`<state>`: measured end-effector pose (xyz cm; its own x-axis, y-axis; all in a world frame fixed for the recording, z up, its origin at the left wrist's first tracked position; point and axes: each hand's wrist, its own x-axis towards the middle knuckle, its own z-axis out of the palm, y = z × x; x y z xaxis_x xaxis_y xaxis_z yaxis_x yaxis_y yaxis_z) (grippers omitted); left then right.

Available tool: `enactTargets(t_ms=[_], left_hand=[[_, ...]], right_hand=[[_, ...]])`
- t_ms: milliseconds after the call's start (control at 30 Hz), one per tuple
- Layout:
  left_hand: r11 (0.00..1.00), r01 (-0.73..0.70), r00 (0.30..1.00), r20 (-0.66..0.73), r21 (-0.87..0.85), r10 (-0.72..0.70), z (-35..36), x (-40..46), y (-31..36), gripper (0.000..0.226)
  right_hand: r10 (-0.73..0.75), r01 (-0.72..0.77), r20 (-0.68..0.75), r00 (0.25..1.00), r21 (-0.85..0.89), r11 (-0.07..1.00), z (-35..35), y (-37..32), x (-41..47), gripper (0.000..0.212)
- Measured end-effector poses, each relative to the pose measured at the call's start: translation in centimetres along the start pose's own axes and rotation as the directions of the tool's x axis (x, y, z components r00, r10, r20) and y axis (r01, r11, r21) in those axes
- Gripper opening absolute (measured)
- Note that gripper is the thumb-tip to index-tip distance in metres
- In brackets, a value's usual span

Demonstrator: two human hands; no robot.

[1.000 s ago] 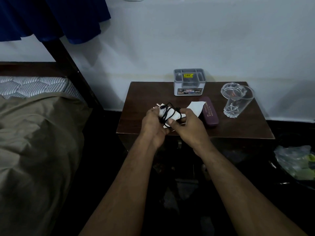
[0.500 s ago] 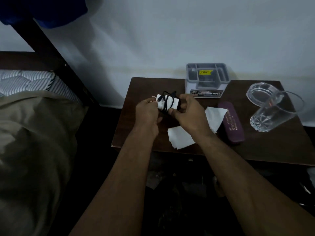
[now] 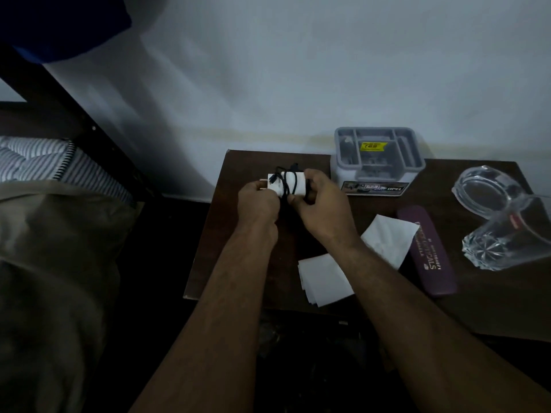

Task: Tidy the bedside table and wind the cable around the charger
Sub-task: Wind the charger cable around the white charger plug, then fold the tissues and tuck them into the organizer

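Hands shifted toward wall; table brown | wall white

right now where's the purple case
In the head view, the purple case lies on the table's right half, between the white papers and the drinking glass.

Item count: two hands, left and right; one charger; one cable; one organizer box; two glass vessels; one spectacle case; two paper sheets; one counter.
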<state>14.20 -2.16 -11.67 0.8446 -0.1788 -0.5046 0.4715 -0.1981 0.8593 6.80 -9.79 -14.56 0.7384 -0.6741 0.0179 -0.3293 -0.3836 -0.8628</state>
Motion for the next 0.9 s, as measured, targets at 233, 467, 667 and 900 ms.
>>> enactTargets(t_ms=[233,467,667,900], left_hand=[[0.988,0.057,0.996,-0.079,0.140,-0.046,-0.2,1.2,0.4,0.034],[0.920,-0.143,0.955,-0.192,0.364,0.225,-0.2,-0.5,0.4,0.063],[0.785,-0.408,0.857,-0.100,0.467,0.505,0.0,-4.6,-0.3,0.045],[0.733,-0.469,0.862,0.076,0.493,0.501,-1.4,-7.9,-2.7,0.025]], right_hand=[[-0.006,0.006,0.051,0.999,-0.002,1.000,0.0,0.0,-0.1,0.050],[-0.055,0.057,0.017,0.998,-0.130,0.990,-2.4,-0.3,-1.1,0.053],[-0.108,0.106,0.002,0.994,-0.229,0.968,-5.3,-0.2,-4.2,0.041],[-0.104,0.099,-0.011,0.994,-0.223,0.970,-7.1,0.2,-8.8,0.035]])
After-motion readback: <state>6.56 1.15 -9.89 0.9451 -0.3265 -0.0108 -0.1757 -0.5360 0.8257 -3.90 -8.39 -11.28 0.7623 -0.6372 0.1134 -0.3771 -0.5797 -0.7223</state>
